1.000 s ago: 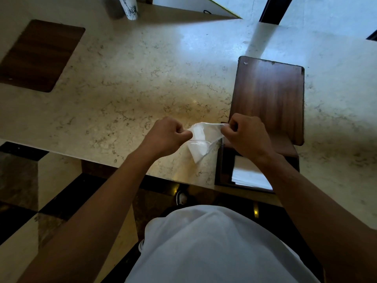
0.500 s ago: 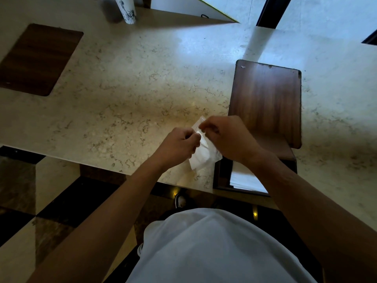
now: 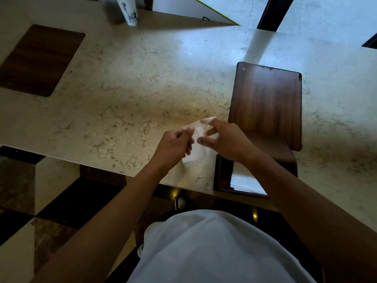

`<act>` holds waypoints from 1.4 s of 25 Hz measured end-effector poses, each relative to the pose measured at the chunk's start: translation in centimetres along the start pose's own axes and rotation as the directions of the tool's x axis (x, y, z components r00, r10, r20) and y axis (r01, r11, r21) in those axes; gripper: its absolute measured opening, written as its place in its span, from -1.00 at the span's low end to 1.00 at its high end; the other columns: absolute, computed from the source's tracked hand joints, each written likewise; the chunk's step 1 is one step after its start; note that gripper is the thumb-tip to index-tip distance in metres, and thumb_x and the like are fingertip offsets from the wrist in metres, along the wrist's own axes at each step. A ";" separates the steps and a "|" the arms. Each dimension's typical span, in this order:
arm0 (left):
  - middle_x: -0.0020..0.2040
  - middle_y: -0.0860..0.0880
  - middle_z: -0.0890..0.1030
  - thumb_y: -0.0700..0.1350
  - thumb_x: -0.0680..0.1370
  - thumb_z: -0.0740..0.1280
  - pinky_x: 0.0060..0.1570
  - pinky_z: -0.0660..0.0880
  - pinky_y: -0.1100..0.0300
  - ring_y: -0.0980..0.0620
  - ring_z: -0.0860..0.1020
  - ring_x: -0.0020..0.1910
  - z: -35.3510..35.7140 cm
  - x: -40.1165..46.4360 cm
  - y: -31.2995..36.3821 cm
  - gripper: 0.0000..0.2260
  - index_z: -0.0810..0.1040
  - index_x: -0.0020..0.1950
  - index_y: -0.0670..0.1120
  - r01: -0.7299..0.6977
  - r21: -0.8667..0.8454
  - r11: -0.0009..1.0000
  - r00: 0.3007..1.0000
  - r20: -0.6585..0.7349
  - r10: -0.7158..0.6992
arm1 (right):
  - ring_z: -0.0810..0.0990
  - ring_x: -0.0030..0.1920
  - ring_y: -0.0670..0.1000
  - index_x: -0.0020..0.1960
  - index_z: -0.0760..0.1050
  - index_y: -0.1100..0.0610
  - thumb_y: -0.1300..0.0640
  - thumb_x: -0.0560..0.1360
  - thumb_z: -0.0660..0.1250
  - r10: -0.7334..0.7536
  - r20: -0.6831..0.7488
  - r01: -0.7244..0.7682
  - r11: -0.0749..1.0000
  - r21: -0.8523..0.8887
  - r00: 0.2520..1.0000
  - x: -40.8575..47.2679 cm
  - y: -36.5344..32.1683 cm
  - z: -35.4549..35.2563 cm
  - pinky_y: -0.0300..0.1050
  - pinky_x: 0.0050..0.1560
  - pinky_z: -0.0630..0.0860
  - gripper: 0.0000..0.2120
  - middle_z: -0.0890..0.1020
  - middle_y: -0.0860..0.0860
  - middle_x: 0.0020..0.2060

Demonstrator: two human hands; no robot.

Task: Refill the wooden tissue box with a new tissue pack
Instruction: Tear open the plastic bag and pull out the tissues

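The dark wooden tissue box [image 3: 221,176] stands at the marble counter's front edge with its hinged lid [image 3: 267,103] laid back flat on the counter. White tissues [image 3: 243,180] lie inside it, partly hidden by my right forearm. Just left of the box, above the counter, I hold a crumpled piece of white, partly see-through wrapper [image 3: 196,148] between both hands. My left hand [image 3: 175,146] pinches its left side. My right hand [image 3: 226,139] holds its top and right side with fingers curled.
The marble counter [image 3: 132,94] stretches wide to the left. A flat dark wooden panel [image 3: 38,58] lies at far left and a white patterned vase [image 3: 127,12] stands at the back. The counter's front edge runs near my body, with checkered floor [image 3: 40,201] below.
My hands came together from about a hand's width apart, folding the stretched white wrapper into a smaller bunch. The right hand's fingers have shifted on it.
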State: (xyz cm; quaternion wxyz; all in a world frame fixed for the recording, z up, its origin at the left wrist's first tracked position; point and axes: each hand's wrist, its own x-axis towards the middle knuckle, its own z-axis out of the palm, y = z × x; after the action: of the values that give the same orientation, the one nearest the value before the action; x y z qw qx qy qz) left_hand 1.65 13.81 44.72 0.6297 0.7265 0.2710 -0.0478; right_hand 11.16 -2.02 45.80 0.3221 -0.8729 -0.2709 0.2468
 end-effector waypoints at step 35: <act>0.23 -0.23 0.66 -0.24 0.35 0.55 -0.06 0.64 -0.06 -0.22 0.64 0.19 -1.9 0.4 -2.0 -0.45 0.53 0.32 -0.28 0.251 -0.549 0.797 0.940 0.335 -0.065 | 0.73 0.01 0.30 0.03 0.69 0.14 -0.15 0.32 0.56 -0.004 0.215 -0.138 0.753 0.643 0.977 -2.8 1.7 -3.4 0.20 0.01 0.69 -0.56 0.73 0.24 0.00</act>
State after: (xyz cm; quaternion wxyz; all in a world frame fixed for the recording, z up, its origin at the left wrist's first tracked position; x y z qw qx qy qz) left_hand 0.58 15.85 43.20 0.8493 0.4564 0.2345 -0.1244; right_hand 11.74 -6.34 47.66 0.5681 -0.6846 -0.1674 0.4249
